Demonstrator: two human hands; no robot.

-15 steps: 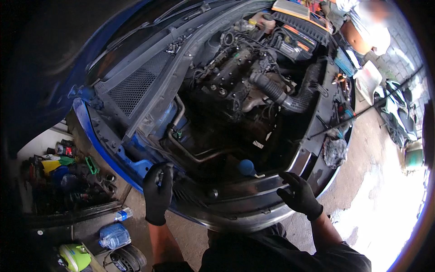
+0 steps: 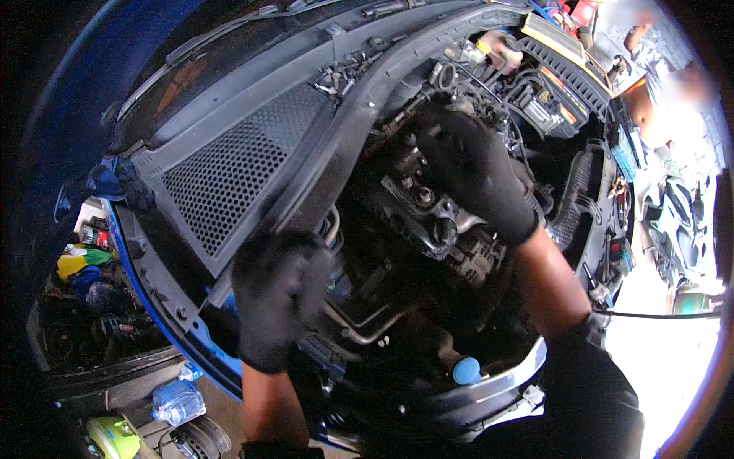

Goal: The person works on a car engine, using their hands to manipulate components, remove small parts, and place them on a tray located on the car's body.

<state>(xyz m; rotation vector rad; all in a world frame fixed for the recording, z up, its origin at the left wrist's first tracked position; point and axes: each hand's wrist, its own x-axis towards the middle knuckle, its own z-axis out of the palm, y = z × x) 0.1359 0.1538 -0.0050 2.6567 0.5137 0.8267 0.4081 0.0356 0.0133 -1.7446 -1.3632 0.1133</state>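
- Grip unreadable on the right: the right hand point(image 2: 478, 172), in a black work glove, shows its back and hides its fingertips, so I cannot tell whether it grasps anything.
- Where it is: over the top of the dark, grimy metal engine point(image 2: 413, 218), which sits in the middle of the open bay. Contact looks likely — not certain.
- Why so: the engine lies well back from the front edge, so the forearm has to stretch over the bay's right side to get there.
- Left hand point(image 2: 277, 298), gloved the same, is blurred. Fingers seem bent; clenched, released or holding something — cannot tell.
- It sits just beside the lower end of the grey honeycomb-mesh plastic cowl panel point(image 2: 222, 180), apart from the right hand. Touching or merely above the edge is unclear; perhaps it is placed there to leave the engine top free.
- Loose small metal parts point(image 2: 336, 79) lie on the ledge by the cowl, probably because it is a handy shelf within reach.
- Nearer the body: a bent silver metal pipe point(image 2: 368, 334) and a round light-blue plastic cap point(image 2: 466, 372), neither under a hand.
- Upper right, beyond the bay: another person point(image 2: 654, 111), well apart from both gloves.
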